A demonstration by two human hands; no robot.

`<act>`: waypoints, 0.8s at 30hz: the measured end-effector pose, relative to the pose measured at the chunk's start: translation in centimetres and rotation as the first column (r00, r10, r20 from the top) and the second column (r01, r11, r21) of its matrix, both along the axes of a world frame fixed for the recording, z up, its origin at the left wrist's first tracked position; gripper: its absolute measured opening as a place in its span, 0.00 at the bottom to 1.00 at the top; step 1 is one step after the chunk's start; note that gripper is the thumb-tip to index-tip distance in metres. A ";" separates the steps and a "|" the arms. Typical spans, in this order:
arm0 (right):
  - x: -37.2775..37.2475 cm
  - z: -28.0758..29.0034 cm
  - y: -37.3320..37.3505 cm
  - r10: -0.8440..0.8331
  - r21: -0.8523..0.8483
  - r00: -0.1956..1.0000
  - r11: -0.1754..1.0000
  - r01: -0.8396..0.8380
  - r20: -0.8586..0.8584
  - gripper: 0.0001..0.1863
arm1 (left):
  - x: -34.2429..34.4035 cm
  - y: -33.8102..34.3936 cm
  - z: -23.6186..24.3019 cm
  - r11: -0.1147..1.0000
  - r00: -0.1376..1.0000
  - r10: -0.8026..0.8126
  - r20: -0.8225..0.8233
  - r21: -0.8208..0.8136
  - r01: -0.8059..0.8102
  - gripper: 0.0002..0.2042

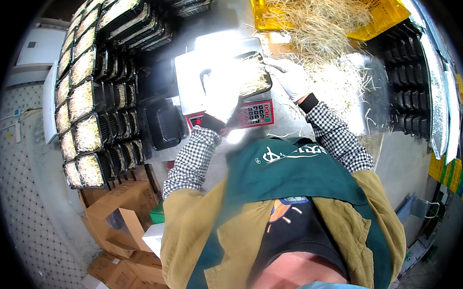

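My gloved left hand (221, 106) is at the near left of a black plastic tray (250, 93) filled with pale, thin strands (252, 75), on the steel pan of a red scale (230, 114) with a keypad. Glare washes out its fingers. My gloved right hand (285, 74) is at the tray's right edge, fingers curled against it. An empty black tray (162, 126) lies left of the scale. Loose strands (311, 96) are spread on the steel table (224, 12) to the right.
Stacked filled trays (88, 129) stand at the left, empty tray stacks (408, 87) at the right. A yellow crate (365, 30) heaped with strands sits at the back right. Open cardboard boxes (106, 215) are below the table at the left.
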State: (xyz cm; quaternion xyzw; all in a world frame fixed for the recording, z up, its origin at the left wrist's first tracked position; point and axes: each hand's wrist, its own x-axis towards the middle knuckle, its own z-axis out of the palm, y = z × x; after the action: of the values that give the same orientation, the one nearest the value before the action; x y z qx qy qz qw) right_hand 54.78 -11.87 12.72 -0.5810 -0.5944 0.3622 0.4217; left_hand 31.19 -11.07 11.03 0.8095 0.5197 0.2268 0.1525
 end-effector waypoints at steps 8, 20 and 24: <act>5.7 7.6 -0.2 0.000 0.059 1.000 0.998 -0.002 0.021 0.10 | -1.3 -0.8 1.5 0.975 0.940 0.167 0.297 -0.188 -0.114 0.22; -3.6 3.4 2.0 0.179 0.227 0.906 0.933 -0.280 0.382 0.13 | -0.9 -0.3 -1.6 0.970 0.939 0.202 0.279 0.078 -0.231 0.20; -5.8 4.0 2.0 0.168 0.231 0.925 0.939 -0.256 0.342 0.17 | 0.9 -0.1 -0.2 0.938 0.990 0.141 0.026 0.315 -0.142 0.18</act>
State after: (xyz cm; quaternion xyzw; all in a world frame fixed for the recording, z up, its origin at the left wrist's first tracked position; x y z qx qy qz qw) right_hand 48.99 -9.89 16.71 -0.5000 -0.7582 0.2231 0.3541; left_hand 32.05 -11.20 10.79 0.7837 0.5331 0.3188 0.0052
